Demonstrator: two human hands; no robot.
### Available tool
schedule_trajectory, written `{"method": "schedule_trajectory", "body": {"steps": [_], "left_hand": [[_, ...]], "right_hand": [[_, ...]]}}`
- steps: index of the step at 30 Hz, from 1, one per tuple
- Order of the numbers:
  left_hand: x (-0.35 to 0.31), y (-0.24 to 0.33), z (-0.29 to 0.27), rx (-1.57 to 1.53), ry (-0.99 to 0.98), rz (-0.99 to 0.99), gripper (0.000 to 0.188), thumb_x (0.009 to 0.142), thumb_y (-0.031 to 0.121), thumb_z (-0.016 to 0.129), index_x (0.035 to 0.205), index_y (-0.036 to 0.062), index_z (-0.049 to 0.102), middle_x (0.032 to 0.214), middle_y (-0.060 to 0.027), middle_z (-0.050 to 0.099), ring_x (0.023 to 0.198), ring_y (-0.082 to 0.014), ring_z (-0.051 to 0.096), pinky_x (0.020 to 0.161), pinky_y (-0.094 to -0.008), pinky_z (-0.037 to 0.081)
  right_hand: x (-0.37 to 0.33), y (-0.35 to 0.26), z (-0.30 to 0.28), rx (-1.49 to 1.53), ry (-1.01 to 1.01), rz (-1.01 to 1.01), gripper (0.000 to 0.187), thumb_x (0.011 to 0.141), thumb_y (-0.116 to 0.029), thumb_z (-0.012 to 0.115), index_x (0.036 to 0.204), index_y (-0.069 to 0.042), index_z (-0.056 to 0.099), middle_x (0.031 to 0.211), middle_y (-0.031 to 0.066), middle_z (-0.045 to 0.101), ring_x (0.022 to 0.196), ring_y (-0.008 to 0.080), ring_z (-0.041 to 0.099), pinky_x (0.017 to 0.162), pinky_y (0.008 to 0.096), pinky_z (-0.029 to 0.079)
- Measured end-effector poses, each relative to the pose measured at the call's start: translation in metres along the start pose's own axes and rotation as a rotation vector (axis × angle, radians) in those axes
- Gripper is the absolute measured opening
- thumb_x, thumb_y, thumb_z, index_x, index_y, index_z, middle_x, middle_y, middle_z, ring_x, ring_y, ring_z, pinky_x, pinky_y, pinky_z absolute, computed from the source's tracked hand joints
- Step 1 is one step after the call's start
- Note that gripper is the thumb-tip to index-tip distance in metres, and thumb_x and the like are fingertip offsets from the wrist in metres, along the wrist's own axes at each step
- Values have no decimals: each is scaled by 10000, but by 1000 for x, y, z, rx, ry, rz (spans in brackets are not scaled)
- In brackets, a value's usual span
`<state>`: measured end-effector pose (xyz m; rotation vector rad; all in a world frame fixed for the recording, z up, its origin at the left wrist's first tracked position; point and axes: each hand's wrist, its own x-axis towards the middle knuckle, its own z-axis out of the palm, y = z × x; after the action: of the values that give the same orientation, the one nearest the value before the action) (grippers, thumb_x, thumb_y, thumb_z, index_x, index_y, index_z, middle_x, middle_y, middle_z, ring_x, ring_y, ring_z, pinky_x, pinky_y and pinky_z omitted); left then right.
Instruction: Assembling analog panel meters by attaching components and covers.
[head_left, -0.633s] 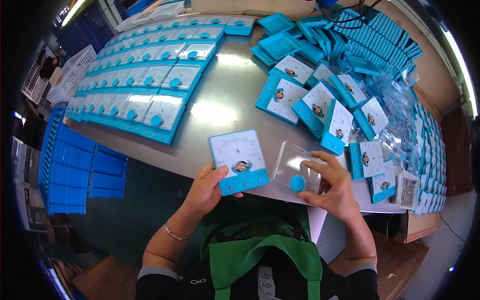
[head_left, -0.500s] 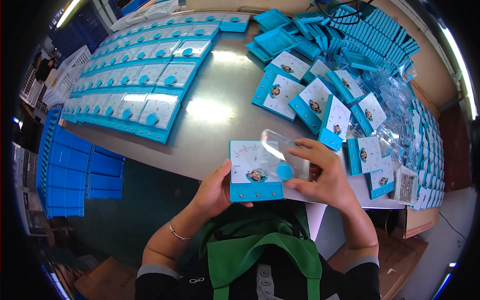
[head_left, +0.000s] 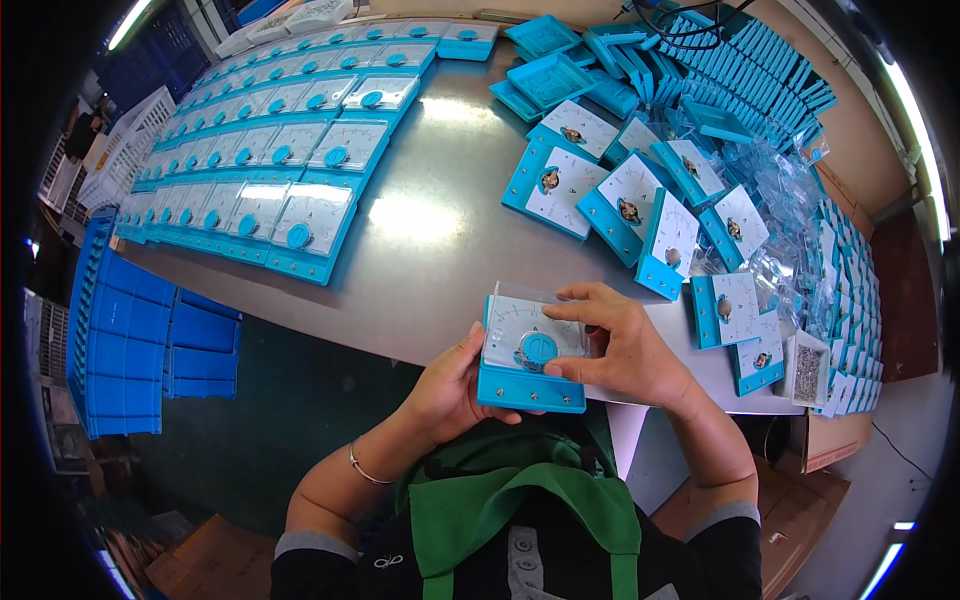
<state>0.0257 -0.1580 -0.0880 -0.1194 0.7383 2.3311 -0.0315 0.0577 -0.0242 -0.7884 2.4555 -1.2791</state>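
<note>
I hold a blue panel meter (head_left: 528, 352) with a white dial face and a clear cover with a round blue knob over the table's near edge. My left hand (head_left: 455, 388) grips its left side and bottom corner. My right hand (head_left: 618, 345) presses on the clear cover, with fingers across the top and the thumb beside the knob.
Rows of finished covered meters (head_left: 270, 150) lie at the left of the grey table (head_left: 420, 250). Uncovered meters (head_left: 640, 200) and blue housings (head_left: 700, 70) pile at the right, with clear covers in bags (head_left: 790, 200). A small box of screws (head_left: 805, 372) sits at right. Blue crates (head_left: 130, 340) stand below left.
My right hand brought the clear cover with the blue knob from beside the meter onto its face. Both hands drew the meter slightly nearer to me.
</note>
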Motion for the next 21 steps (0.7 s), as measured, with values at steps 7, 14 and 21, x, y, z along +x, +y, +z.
{"method": "schedule_trajectory", "body": {"steps": [7,14,21], "left_hand": [[1,-4,8,-75,31,-40,609,961,492,168,1359,42,264,1161,-215,535,808,-360,652,574,-307,585],[-3,-15,17,-8,87,77,549,963,444,323,1304,13,332,1135,-176,557,887,-272,636,656,-313,565],[-9,-16,6,369,142,181,607,774,227,695,1241,-27,404,1082,-152,573,894,-221,621,672,-320,561]], "right_hand": [[-4,2,-6,125,-85,91,517,649,-249,808,1103,-69,639,1169,134,524,763,116,517,646,220,424],[-21,0,6,-110,4,-114,548,634,-204,821,1136,-107,623,1252,174,460,692,148,573,624,249,481],[-39,1,11,-18,106,-116,503,719,-136,740,1178,-55,551,1220,198,478,702,212,625,605,287,505]]}}
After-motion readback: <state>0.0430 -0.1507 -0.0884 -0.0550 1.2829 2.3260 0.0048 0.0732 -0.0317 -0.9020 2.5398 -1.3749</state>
